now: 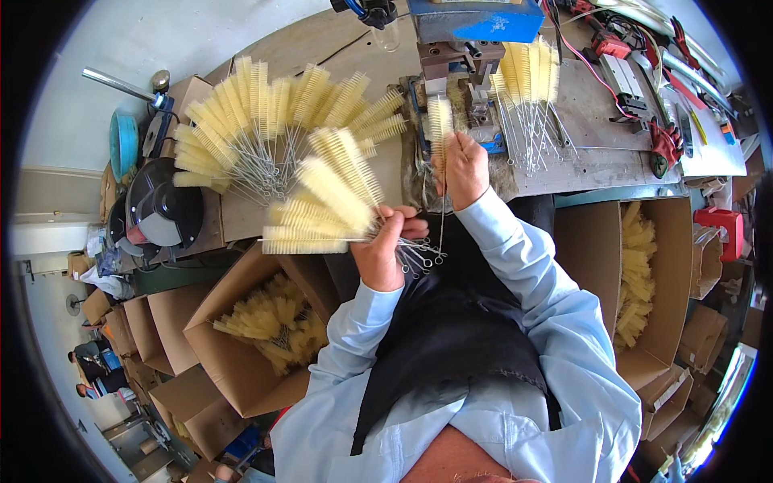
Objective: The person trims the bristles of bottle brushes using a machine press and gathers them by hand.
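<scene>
My left hand (385,246) is closed round the wire handles of several yellow bottle brushes (334,193), whose bristle heads fan out to the left while the looped wire ends poke out below. A single bottle brush (440,129) stands bristles up in my right hand (465,171), its looped wire hanging down near the left hand's bunch. Its head is close to the front of a blue and metal press-like machine (477,24). More brushes (274,105) lie fanned on the bench to the left, and another pile (527,80) lies right of the machine.
Cardboard boxes holding brushes stand below the bench, one at left (201,326) and one at right (675,274). A black round-housed machine (165,205) sits at the bench's left edge. Red-handled pliers (665,145) and other tools lie at right. People (101,366) are far left.
</scene>
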Demonstrator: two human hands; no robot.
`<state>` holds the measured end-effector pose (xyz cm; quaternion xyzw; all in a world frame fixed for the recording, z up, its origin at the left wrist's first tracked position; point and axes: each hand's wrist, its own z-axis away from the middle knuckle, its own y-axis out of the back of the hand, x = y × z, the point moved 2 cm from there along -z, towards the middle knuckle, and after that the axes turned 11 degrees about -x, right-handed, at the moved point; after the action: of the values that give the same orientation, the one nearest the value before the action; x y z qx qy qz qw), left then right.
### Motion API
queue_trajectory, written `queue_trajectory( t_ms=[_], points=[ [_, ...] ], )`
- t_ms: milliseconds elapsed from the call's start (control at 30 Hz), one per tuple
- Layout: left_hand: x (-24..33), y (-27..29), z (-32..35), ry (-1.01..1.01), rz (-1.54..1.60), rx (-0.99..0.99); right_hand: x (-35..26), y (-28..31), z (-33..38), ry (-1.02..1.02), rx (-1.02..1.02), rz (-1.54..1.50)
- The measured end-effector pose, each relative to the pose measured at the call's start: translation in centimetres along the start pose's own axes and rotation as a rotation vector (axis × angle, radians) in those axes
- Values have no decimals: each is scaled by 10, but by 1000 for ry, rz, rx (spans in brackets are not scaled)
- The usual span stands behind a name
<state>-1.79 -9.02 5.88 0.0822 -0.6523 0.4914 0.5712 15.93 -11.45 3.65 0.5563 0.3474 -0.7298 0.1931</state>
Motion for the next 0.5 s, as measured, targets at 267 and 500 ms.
queue_trajectory(
  t_ms=[267, 500],
  points=[
    [21, 12, 6, -204, -7, 130, -9, 1, -16, -93, -68, -68],
    [17, 11, -6, -186, -34, 163, -21, 6, -22, -341, -73, -338]
  ],
)
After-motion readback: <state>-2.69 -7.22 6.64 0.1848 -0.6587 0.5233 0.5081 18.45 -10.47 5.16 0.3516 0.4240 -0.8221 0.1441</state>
